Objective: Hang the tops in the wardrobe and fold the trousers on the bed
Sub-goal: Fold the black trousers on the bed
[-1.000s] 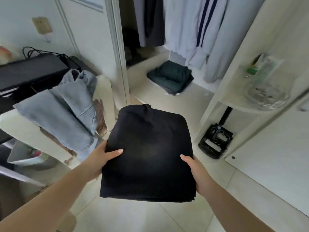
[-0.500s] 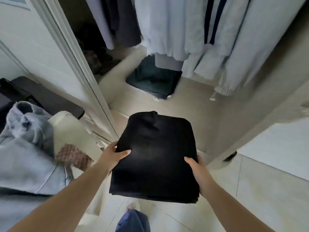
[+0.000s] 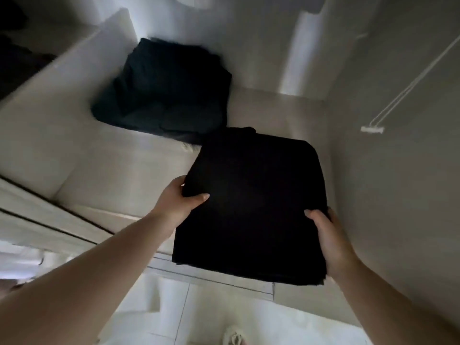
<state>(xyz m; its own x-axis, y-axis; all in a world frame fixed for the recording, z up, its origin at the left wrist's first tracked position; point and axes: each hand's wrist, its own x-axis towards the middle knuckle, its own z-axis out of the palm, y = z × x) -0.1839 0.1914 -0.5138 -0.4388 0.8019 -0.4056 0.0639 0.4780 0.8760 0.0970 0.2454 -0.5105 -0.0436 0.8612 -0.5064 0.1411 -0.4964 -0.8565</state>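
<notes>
While left hand (image 3: 178, 204), right hand (image 3: 328, 235) grip folded black trousers (image 3: 251, 205), wardrobe floor (image 3: 119, 168) bears dark folded garment (image 3: 164, 93).

Both hands (image 3: 178, 206) (image 3: 331, 239) outstretched, thumbs on top, fingers curled beneath.

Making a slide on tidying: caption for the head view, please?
Both hands, left and right, hold folded black trousers over the wardrobe floor, beside a dark folded garment.

Wardrobe floor (image 3: 104, 175), pale beige. A dark folded garment (image 3: 164, 93) lies on it toward the back, w/ its left edge near the raised ledge (image 3: 62, 70).
</notes>
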